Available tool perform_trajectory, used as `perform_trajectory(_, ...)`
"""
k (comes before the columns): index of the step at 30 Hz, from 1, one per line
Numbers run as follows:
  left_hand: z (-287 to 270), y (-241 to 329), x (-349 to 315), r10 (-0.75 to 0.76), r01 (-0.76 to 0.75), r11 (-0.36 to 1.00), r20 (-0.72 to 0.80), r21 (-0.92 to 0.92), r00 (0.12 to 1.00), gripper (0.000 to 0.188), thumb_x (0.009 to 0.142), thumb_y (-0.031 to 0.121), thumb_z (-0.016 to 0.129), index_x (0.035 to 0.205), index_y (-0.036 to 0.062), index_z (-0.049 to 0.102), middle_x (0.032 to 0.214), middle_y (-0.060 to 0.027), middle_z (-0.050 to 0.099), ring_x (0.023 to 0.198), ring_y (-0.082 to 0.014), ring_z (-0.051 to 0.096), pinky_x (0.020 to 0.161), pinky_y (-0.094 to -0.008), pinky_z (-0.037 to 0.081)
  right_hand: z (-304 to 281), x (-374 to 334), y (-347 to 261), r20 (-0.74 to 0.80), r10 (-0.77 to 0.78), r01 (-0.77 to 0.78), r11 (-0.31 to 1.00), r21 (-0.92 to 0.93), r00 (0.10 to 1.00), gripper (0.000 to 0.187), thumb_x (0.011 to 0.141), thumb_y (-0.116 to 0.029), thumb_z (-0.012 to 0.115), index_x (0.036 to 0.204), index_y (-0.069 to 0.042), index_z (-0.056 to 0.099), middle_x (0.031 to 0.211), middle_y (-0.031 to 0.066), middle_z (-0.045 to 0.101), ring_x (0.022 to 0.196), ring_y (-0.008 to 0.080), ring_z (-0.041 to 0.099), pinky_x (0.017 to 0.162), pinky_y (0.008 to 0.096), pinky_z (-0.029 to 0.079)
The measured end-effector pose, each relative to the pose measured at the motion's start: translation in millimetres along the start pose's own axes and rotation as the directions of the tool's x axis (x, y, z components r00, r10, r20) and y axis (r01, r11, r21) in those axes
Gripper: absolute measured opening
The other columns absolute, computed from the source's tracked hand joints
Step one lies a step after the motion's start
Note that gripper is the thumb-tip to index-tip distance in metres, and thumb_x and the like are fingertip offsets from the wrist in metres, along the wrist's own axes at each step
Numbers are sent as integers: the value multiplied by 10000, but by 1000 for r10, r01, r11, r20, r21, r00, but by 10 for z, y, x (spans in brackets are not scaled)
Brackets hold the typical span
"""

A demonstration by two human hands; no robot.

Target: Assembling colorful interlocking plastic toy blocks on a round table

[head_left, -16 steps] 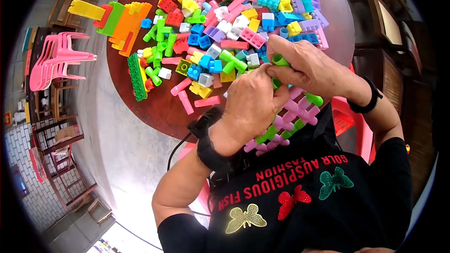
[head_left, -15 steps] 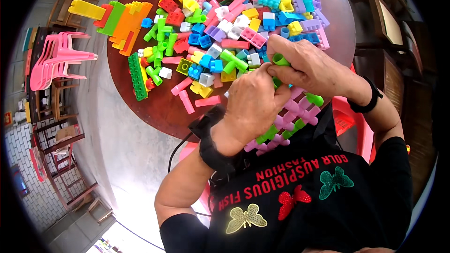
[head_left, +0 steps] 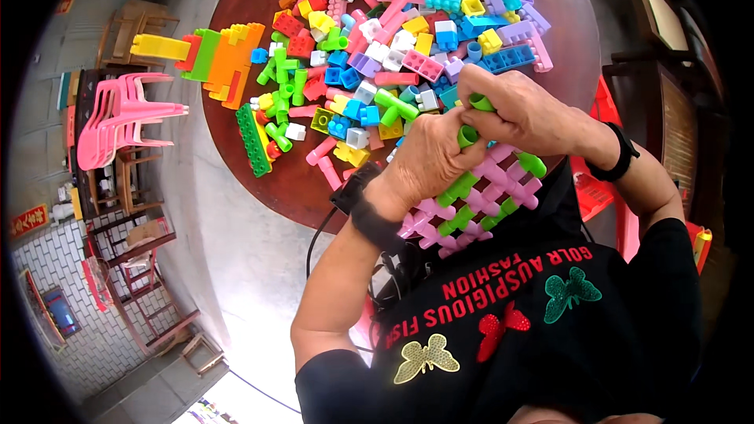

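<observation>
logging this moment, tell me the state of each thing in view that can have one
Left hand, closed on the toy lattice
Right hand, closed on a green tube
Toy lattice, pieces joined
Toy blocks, mostly loose, heaped on the table
Pink chairs, stacked

Red lettering (head_left: 481, 276) spans the black shirt (head_left: 503, 383); characters mark a red sign (head_left: 30, 221).

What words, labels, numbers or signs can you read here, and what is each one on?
Red lettering across the black top: readable, upside down in this view; wording not copied here.
Red sign at the far left: characters too small to read.
Any other markings: too small or blurred to read.
</observation>
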State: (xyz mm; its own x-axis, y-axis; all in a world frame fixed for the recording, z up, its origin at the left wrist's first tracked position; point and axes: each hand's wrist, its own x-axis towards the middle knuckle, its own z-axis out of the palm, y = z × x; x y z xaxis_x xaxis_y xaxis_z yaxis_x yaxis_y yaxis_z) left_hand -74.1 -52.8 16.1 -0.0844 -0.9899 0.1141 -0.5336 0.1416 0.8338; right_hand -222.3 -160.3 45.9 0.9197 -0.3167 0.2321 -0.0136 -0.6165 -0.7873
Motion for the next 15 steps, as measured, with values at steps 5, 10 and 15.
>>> perform_trajectory(5,43,-57,-12,58,-58,998,40,-11,998,165,799,123,628,928,28,585,737,-166,606,676,-362,598,568,-405,459,36,-106,98,-5,-5,6,995,97,1000,183,856,-82,568,912,-37,400,661,147,485,589,354,518,520,388,384)
perform_trajectory(10,28,19,-4,-17,26,996,114,-83,993,160,806,118,627,934,31,590,730,-150,598,662,-341,586,578,-384,460,40,-184,127,-23,-21,25,986,168,999,174,856,-75,569,901,-30,407,662,142,483,583,333,524,514,382,386)
perform_trajectory(15,11,31,37,-95,118,983,164,-140,982,161,824,137,621,944,31,599,763,-159,607,687,-323,592,609,-362,464,85,-179,219,-67,-27,35,992,119,997,172,854,-73,566,898,-21,408,677,142,480,585,344,520,521,389,389)
